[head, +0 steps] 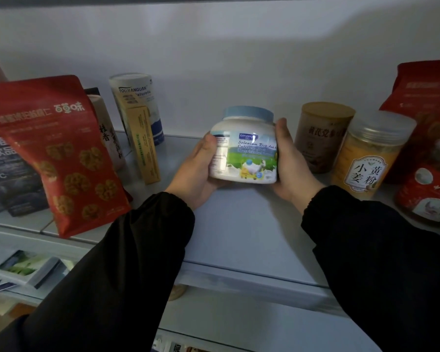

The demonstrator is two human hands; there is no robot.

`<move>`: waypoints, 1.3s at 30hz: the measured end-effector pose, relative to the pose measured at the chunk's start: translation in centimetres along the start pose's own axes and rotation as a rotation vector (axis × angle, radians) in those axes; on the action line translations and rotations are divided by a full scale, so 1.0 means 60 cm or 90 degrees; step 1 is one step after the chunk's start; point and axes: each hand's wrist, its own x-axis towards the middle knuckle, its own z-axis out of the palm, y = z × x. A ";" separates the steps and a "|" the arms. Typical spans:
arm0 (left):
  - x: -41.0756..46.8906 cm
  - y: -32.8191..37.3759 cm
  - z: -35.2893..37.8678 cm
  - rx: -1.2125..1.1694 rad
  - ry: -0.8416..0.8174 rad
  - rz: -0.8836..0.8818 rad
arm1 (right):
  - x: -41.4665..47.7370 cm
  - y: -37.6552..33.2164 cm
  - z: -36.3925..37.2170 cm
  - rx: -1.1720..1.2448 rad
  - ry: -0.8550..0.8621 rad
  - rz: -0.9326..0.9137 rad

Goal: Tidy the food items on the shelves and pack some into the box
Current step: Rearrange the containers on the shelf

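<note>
White plastic jar with a pale blue screw lid (244, 151) is clamped between 2 hands. The left hand (198, 168) curls round its left side with the thumb on the label, and the right hand (290, 161) wraps its right side. It is held low over the grey shelf (239, 224); I cannot tell whether its base touches.

It looks rigid, probably fairly heavy if full, and the glossy label may be slippery, so gripping the straight body below the shoulder seems safest.

Left of the grip are 1 red walnut pouch (61, 153), 1 tall white-and-blue tube (137, 107) and 1 slim yellow box (144, 143). Right of it are 1 brown canister (320, 138), 1 clear jar of yellow powder (366, 153) and 1 red pouch (427, 102).
</note>
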 end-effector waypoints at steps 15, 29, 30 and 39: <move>0.002 0.007 -0.017 0.166 0.090 0.095 | -0.006 -0.012 -0.010 -0.168 0.069 -0.081; 0.007 -0.025 -0.029 0.849 0.094 0.048 | -0.004 -0.025 -0.036 -0.784 0.097 -0.283; 0.004 -0.024 -0.025 0.891 0.089 0.041 | -0.005 -0.029 -0.040 -0.805 0.069 -0.274; -0.006 -0.018 -0.001 1.180 -0.019 -0.102 | 0.007 -0.023 -0.060 -0.915 0.054 -0.300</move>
